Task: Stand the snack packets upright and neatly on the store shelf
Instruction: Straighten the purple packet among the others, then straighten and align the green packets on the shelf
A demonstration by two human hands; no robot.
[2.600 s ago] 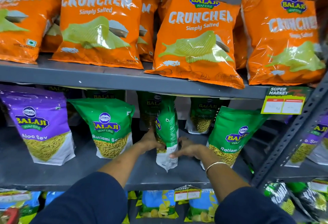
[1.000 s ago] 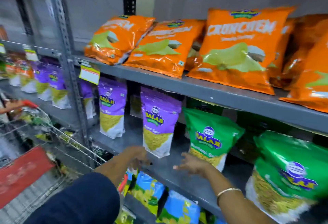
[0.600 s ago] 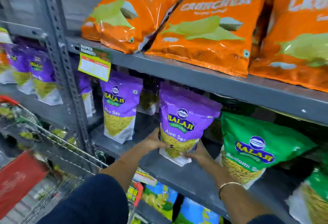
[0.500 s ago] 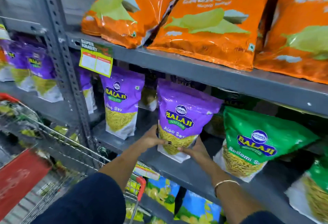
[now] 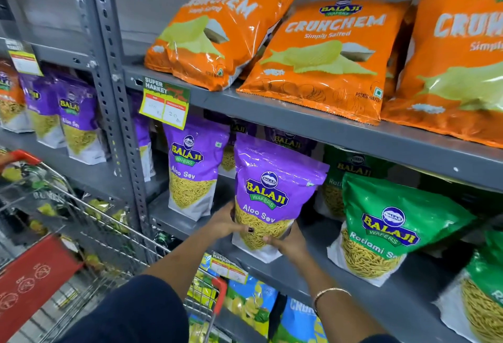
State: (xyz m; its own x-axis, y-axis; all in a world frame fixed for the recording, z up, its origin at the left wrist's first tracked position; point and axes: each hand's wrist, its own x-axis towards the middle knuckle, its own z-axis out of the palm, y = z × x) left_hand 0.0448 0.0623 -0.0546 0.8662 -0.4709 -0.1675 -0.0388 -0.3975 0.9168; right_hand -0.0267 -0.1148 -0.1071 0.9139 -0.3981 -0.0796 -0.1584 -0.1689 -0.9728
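The purple Aloo Sev packet (image 5: 275, 195) is found on the middle shelf (image 5: 313, 269), its white base close to the front edge. It is clasped low down from both sides: the left hand (image 5: 227, 221) is pressed to its left lower flank with the thumb laid across the front, and the right hand (image 5: 290, 242) is cupped round its right lower corner. Both hands are closed against the packet; neither is seen free of it.

The packet's long axis is judged near vertical, with the top leaning slightly back and to the right. The body of the packet therefore rises above the grip, and any correction would be made by steadying the base and bringing the top forward. The two hands are about equally near; the right hand sits lower, closer to the base.

To the packet's left, a second purple packet (image 5: 192, 171) stands apart from it, with bare shelf between. To its right, a green Ratlami Sev packet (image 5: 381, 231) stands just beside it, leaning. Behind it, further packets are glimpsed in shadow; their contact with it cannot be told.

The shelf surface is flat grey metal and appears smooth, so the base may slide. Headroom is limited by the upper shelf (image 5: 326, 127), on which orange wafer bags (image 5: 321, 57) are lying. A shopping trolley (image 5: 68, 220) is noted well to the packet's left, below shelf level.
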